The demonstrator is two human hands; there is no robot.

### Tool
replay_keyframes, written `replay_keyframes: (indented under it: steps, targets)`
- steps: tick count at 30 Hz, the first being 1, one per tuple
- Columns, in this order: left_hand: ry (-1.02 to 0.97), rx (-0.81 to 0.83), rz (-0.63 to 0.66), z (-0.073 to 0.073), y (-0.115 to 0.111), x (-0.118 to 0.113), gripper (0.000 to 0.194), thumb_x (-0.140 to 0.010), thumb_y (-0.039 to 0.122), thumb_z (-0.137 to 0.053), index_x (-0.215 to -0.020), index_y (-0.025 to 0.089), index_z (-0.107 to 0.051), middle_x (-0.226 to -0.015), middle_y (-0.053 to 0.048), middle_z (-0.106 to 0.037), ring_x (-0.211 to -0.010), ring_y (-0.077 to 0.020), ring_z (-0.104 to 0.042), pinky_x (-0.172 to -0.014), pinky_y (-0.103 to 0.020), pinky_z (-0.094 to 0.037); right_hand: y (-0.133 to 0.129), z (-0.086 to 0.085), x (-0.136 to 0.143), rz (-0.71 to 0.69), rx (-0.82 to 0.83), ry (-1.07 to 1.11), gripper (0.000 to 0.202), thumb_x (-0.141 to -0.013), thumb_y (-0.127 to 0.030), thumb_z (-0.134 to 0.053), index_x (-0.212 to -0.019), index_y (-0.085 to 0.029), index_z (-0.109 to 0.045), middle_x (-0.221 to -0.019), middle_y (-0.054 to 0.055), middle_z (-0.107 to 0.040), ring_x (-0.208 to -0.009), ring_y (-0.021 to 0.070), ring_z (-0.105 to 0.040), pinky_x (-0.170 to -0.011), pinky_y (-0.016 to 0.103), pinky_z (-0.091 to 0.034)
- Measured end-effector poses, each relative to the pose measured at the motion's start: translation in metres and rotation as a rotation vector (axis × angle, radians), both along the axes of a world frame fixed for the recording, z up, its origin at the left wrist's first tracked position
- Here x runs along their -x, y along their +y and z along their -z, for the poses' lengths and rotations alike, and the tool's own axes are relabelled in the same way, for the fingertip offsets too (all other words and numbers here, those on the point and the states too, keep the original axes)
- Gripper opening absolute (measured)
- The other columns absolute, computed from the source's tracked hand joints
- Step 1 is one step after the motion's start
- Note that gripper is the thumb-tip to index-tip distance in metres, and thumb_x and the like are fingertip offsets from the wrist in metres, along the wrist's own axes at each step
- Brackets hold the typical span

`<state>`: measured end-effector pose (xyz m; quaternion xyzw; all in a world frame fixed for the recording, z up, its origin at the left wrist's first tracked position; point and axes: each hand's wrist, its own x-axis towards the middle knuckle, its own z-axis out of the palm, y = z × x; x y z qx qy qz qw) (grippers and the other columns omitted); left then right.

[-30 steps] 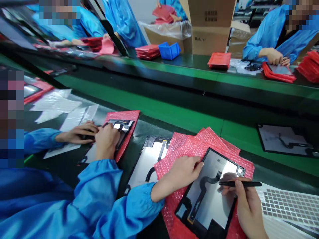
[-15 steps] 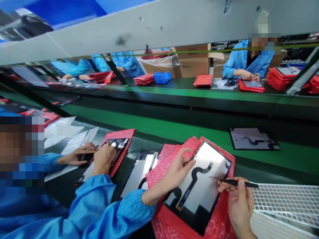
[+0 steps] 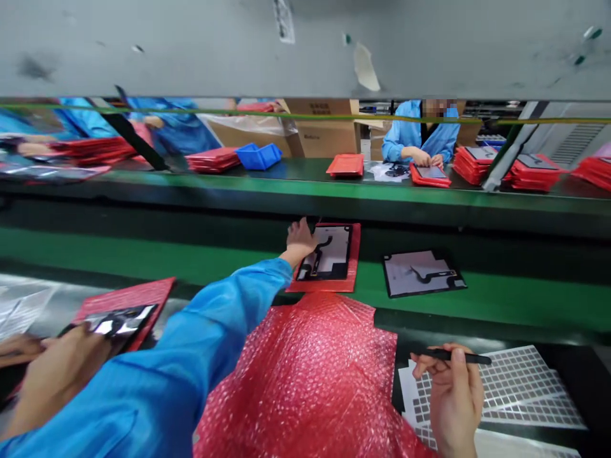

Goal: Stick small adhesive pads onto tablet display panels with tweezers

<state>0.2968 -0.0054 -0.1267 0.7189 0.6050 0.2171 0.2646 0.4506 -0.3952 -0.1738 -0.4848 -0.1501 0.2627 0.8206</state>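
My left hand (image 3: 300,238) reaches far forward over the green belt, at the left edge of a flat screen panel (image 3: 333,254) with a black curved ribbon cable. Under that panel lies a red bubble-wrap sheet (image 3: 354,257). The hand's fingertips are partly hidden, so its grip is unclear. At the lower right, my right hand (image 3: 456,394) holds black tweezers (image 3: 472,358) between thumb and fingers, above white sheets of small grey squares (image 3: 520,381). Red bubble wrap (image 3: 305,375) lies piled in front of me.
A second panel (image 3: 422,273) rests on the green belt (image 3: 501,280) at the right. Another person's hand (image 3: 67,362) works at the lower left, beside a red-wrapped panel. Across the belt are a blue bin (image 3: 258,156), red stacks and people in blue. A grey beam (image 3: 191,51) crosses overhead.
My left hand and the panel with its red sheet have moved forward onto the belt. The view has turned right. My right hand still has the tweezers.
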Motion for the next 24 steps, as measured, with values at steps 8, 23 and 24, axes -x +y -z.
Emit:
replay_keyframes:
  steps: [8,23,24]
  targets:
    - [0.169,0.225,0.574,0.023,-0.041,-0.124,0.043,-0.103,0.042,-0.074,-0.138,0.019,-0.066,-0.144,-0.012,-0.065,-0.127,-0.0298,-0.066,-0.108,-0.054,-0.057,0.002,-0.010,-0.010,-0.018,-0.032,-0.011,0.031,-0.100,-0.053,-0.078,-0.101,-0.023,-0.070,-0.071,0.001,-0.080,-0.051,0.0172,-0.073,-0.067,0.037,-0.067]
    - [-0.409,0.317,0.508,-0.037,-0.105,-0.049,0.034,-0.105,0.036,-0.070,-0.132,0.016,-0.064,-0.112,-0.006,-0.070,-0.087,-0.0167,-0.069,-0.074,-0.031,-0.062,-0.023,-0.080,-0.044,0.158,-0.115,-0.178,0.024,-0.101,-0.045,-0.070,-0.091,-0.024,-0.072,-0.071,-0.001,-0.072,-0.053,0.0185,-0.065,-0.065,0.043,-0.067]
    - [-0.423,0.333,0.534,-0.040,-0.121,-0.032,0.034,-0.104,0.034,-0.072,-0.131,0.015,-0.063,-0.104,-0.005,-0.070,-0.081,-0.0151,-0.068,-0.071,-0.029,-0.059,-0.032,-0.086,-0.049,0.216,-0.135,-0.193,0.023,-0.101,-0.044,-0.068,-0.090,-0.025,-0.072,-0.071,-0.001,-0.070,-0.054,0.0192,-0.063,-0.063,0.044,-0.065]
